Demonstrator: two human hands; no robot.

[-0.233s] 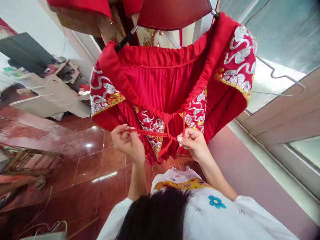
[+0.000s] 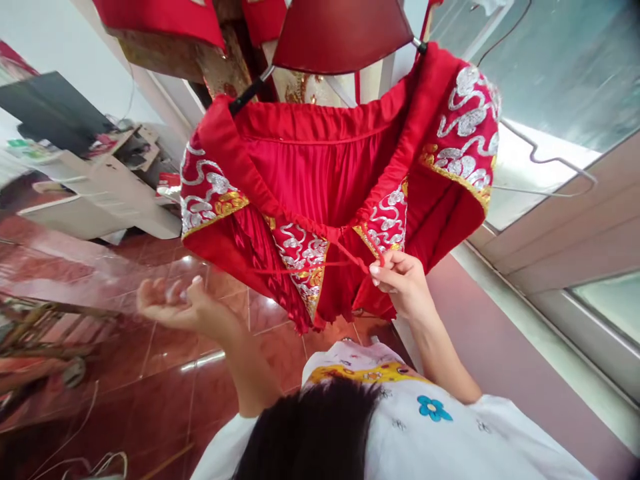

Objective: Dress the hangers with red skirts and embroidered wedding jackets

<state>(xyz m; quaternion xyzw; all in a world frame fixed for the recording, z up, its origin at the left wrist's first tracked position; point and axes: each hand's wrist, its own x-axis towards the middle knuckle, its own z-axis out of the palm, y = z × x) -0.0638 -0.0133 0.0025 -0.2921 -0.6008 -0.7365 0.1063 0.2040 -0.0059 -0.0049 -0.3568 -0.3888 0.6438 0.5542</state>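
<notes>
A red pleated skirt (image 2: 310, 170) with silver and gold embroidered panels hangs by its waistband from a clip hanger (image 2: 250, 87). My right hand (image 2: 403, 280) pinches the red drawstring (image 2: 363, 263) at the front of the waistband, near where the cords cross. One length of the cord stretches leftward across the skirt front, and its left end is blurred. Out to the left, apart from the skirt, my left hand (image 2: 185, 303) is open, palm up with fingers spread and smeared by motion. No cord shows in it.
More red and gold garments (image 2: 165, 27) hang behind. A bare wire hanger (image 2: 555, 160) juts out at the right by the door (image 2: 560, 220). At left stand a pale cabinet (image 2: 100, 200) and a wooden slatted piece (image 2: 45, 333) on the tiled floor.
My left hand has let go of the drawstring and swung left, its fingers opening. My right hand has moved slightly right with the cord, and the loop below the crossing has drawn in.
</notes>
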